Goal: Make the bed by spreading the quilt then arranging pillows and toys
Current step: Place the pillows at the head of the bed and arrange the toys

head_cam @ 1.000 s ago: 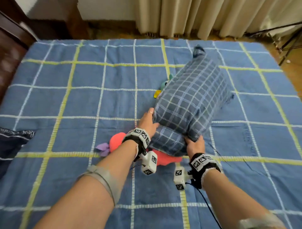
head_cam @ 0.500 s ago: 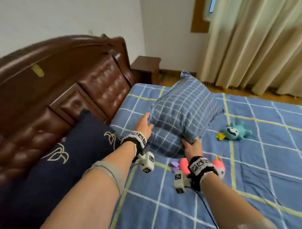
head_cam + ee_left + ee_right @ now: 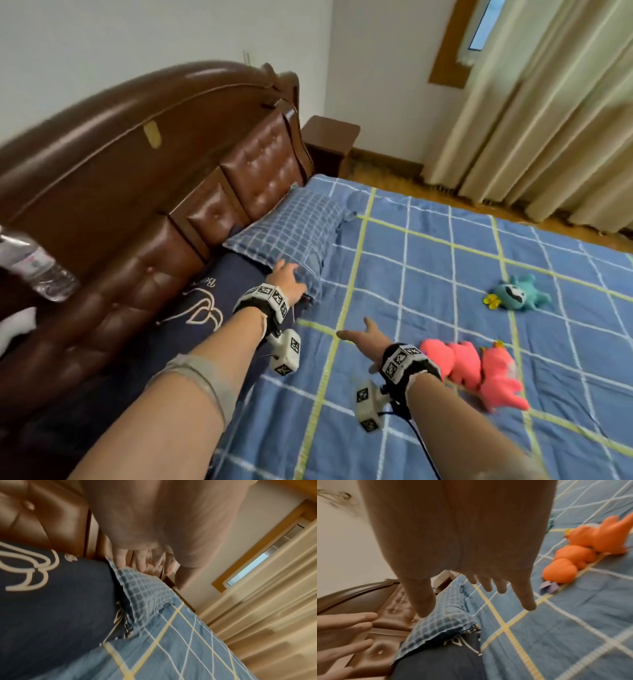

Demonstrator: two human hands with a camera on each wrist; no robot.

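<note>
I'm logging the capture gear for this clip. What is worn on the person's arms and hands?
Both forearms are bare. Each wrist carries a black band with square black-and-white markers and a hanging white marker cube: left hand, right hand. A dark cable trails from the right band. Grey bands circle both forearms.

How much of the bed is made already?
The quilt looks spread flat. The dark pillow and the checked pillow both lie by the headboard. The left hand is at the checked pillow's near end with fingers open, and the right hand hovers open, holding nothing. Left to do: the pink toy and the teal toy lie loose on the quilt.
</note>
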